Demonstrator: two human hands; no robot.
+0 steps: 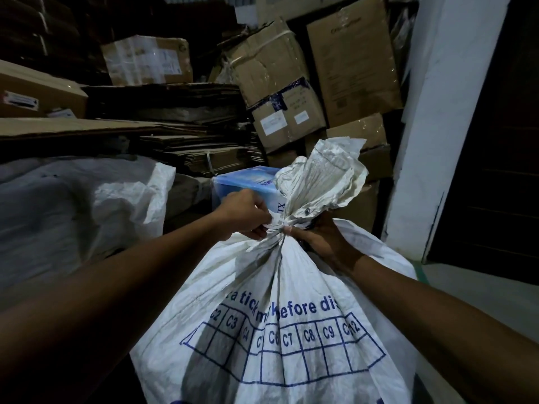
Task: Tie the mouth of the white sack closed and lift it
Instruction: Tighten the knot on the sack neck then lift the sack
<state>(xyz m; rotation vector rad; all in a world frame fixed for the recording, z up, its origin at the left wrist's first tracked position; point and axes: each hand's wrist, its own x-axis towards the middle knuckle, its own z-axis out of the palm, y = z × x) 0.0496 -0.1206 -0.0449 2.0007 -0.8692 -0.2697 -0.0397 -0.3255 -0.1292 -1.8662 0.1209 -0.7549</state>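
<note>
Both hands – L; R – at sack neck

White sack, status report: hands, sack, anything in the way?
Left hand pinching tie at neck, right hand gripping neck. White sack gathered, mouth flared above. Blue box behind; nothing blocking.

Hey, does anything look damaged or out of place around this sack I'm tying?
Yes. Behind the white sack, the big cardboard box on top of the pile is crushed and torn, leaning to one side. The sack itself looks intact.
</note>
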